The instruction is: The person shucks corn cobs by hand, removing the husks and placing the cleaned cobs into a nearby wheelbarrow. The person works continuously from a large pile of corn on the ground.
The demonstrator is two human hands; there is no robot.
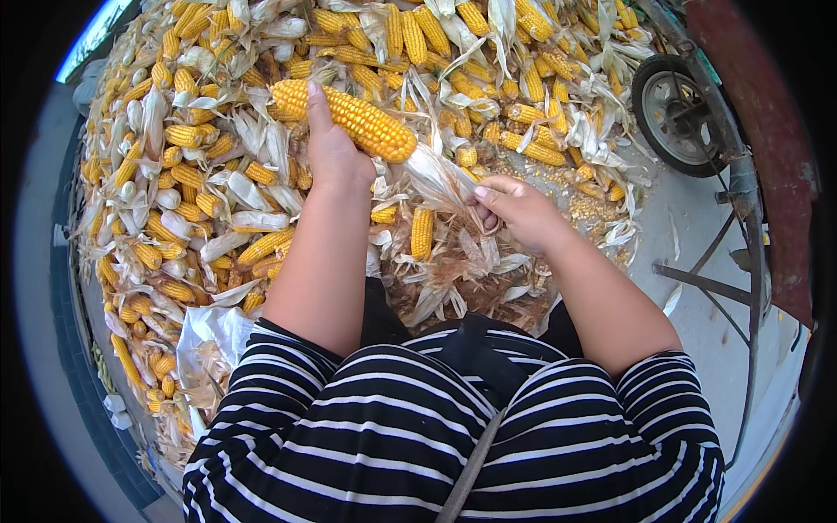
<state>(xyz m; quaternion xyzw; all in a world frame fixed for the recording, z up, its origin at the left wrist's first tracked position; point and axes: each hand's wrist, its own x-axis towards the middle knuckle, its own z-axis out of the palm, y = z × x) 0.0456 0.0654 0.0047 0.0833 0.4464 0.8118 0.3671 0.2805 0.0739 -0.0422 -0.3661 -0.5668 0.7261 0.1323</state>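
Note:
My left hand [335,147] grips a large yellow ear of corn [366,124] from below, its thumb lying across the upper side of the kernels. From the lower right end of the ear trails a pale dry husk [435,173], still joined to it. The gathered tip of that husk is pinched in my right hand [516,209]. Beneath my two hands lie a small bare cob of corn [422,233] and a heap of torn husks and brown silk [471,261].
A big pile of corn ears [196,157], some partly husked, spreads ahead and to the left. A white sack [212,333] with husks lies at lower left. On the right stand a cart's wheel [677,114] and metal frame [749,216]. Loose kernels [592,212] litter the concrete.

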